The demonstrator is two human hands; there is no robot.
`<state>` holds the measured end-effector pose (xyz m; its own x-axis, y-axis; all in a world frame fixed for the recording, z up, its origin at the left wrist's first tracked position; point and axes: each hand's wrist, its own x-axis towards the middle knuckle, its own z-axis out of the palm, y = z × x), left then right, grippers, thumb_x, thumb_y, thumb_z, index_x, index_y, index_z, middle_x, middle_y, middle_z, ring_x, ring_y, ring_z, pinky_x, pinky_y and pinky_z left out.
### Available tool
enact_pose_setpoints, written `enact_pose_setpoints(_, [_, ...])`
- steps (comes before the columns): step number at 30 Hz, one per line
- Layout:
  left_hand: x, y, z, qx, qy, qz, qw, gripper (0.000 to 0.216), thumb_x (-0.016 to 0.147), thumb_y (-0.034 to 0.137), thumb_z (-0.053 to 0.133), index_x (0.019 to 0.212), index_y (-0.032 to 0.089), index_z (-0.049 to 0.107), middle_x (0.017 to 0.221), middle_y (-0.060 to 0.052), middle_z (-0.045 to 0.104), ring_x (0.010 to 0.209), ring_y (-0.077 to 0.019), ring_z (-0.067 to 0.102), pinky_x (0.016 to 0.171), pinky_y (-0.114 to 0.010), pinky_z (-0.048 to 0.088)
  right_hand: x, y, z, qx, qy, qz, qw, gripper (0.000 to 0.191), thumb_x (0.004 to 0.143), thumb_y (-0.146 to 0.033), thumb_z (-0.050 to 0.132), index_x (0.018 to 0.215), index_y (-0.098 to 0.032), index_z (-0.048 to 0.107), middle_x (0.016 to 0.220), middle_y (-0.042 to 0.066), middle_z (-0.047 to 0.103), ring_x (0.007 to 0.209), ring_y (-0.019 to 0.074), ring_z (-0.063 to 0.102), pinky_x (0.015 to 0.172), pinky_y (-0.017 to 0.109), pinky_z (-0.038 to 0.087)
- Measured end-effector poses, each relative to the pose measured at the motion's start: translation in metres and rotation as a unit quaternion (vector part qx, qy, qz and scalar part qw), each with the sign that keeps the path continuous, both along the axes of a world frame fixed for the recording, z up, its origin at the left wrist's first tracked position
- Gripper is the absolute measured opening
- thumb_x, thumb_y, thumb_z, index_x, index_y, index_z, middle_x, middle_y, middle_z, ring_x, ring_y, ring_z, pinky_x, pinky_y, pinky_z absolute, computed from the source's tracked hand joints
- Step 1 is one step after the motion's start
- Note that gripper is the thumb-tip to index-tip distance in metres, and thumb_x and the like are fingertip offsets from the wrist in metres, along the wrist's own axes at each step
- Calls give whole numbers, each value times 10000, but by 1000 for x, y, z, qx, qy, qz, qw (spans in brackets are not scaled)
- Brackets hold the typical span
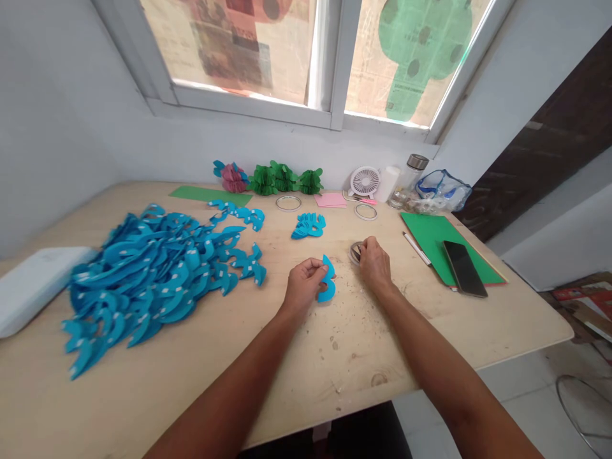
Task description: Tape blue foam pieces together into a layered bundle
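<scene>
My left hand (306,279) pinches a curved blue paper cutout (327,280) with a hole in it, held upright just above the table. To its right, my right hand (375,260) is closed at the edge of a small roll of tape (354,253); its fingertips are partly hidden, and something dark shows inside the ring. Beyond my hands lies a small stack of similar blue cutouts (310,225). A large heap of blue paper cutouts (157,268) with small white squares on them spreads over the left of the table.
Along the wall stand green folded-paper figures (282,177), a pink one (233,177), a small fan (364,182) and a glass bottle (414,171). Two tape rings (289,203) lie before them. At right, a phone (465,268) rests on green sheets (430,239) beside a pen (417,248).
</scene>
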<state>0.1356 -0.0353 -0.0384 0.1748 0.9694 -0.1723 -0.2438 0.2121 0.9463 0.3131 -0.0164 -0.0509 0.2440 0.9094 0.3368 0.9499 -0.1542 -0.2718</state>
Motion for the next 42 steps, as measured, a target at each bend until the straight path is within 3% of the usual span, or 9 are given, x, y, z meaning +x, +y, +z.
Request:
enact_pose_setpoints(15, [0,-1,1,1,-1,-3,1000,202,604,320,650,637,158,532,566,-17,621,408,-75,454,415,-200,346,-4,-2,6,-24,18,-41,999,169,899,-269,316,887,-197,469,690,32,572,560,162,451,532,271,191])
enact_pose_setpoints(22, [0,0,2,-6,5,-4,1000,257,561,356,678,653,157,545,589,-32,623,532,-137,570,432,-200,372,5,0,1,52,75,-24,996,138,842,-275,403,789,-205,509,706,15,581,639,158,486,558,251,254])
enact_pose_setpoints(27, [-1,1,-2,1,1,-6,1000,273,554,352,694,654,157,531,589,-26,624,467,-112,538,432,-206,387,3,-3,6,110,154,15,982,145,806,-283,417,732,-197,509,690,7,567,650,153,498,600,253,321])
enact_pose_setpoints(33, [0,3,-5,-3,0,-13,1000,320,542,403,702,642,156,525,569,-19,617,400,-83,466,399,-203,348,-16,-11,8,96,331,155,926,149,793,-310,446,720,-193,501,640,-14,513,595,128,476,562,242,365])
enact_pose_setpoints(39, [0,3,-4,-2,-14,-10,1000,315,536,403,700,626,155,529,570,-11,601,389,-69,437,390,-197,334,-33,-16,8,24,496,260,828,215,783,-375,514,909,-202,522,738,3,560,649,129,516,604,259,426])
enact_pose_setpoints(42, [0,3,-3,7,-10,-13,1000,307,540,401,696,618,154,532,578,-15,603,400,-72,445,392,-195,333,-35,-17,10,-2,529,280,801,224,779,-386,530,904,-200,539,787,16,588,689,133,539,630,266,434])
